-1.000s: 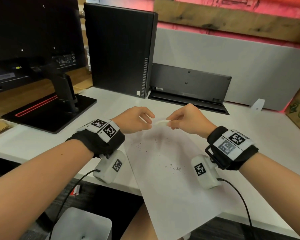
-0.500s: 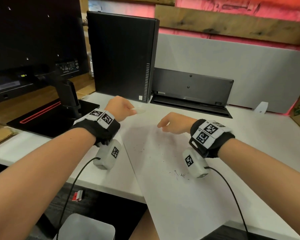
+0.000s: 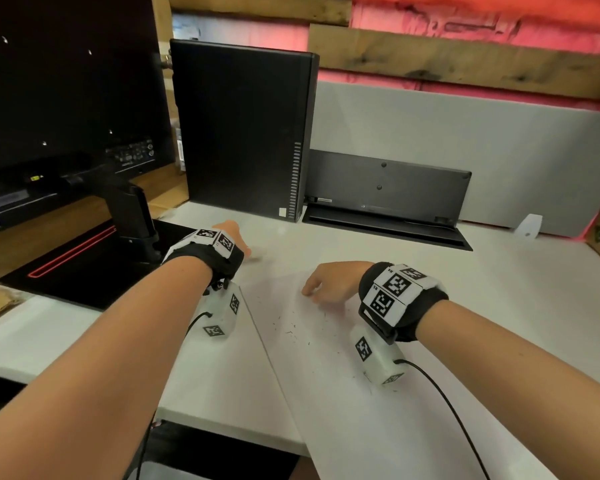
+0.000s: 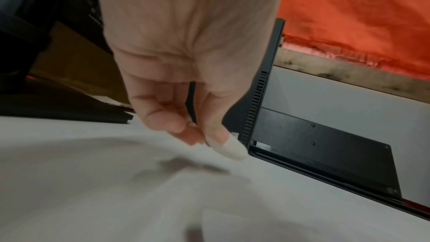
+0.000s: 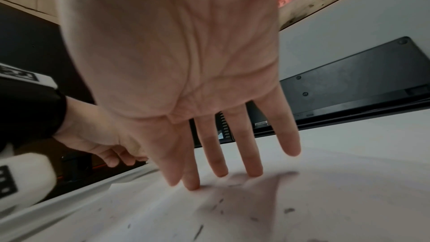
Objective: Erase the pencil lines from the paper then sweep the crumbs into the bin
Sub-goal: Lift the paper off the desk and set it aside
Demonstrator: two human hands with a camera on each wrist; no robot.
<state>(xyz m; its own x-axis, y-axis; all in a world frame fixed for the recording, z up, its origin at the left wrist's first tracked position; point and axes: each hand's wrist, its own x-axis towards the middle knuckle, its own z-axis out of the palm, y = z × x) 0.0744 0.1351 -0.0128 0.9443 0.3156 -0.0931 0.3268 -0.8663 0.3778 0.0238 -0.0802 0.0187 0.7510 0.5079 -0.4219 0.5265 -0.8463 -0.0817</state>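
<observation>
Left grip (image 4: 186,109): my thumb and curled fingers pinch a white eraser (image 4: 232,149) just above the bench (image 3: 430,271), toward its far edge, in front of the black computer tower (image 3: 243,129) and beside the monitor base (image 3: 84,268). Right grip (image 5: 186,89): I see it flat and spread, holding nothing, its fingertips (image 5: 190,185) on the far end of the paper (image 3: 343,393). Paper: a white sheet lying askew on the bench, its near end overhanging the near edge. Crumbs (image 3: 291,332): dark eraser specks scattered on the sheet just nearer than my right hand, with a few more nearer the wrist camera; I cannot tell from these views whether any pencil line is left. Bin (image 3: 160,471): a pale rim shows below the near edge, under my left forearm. Behind the sheet, a black keyboard (image 3: 388,188) leans upright against the grey partition (image 3: 465,150) at the far edge.
</observation>
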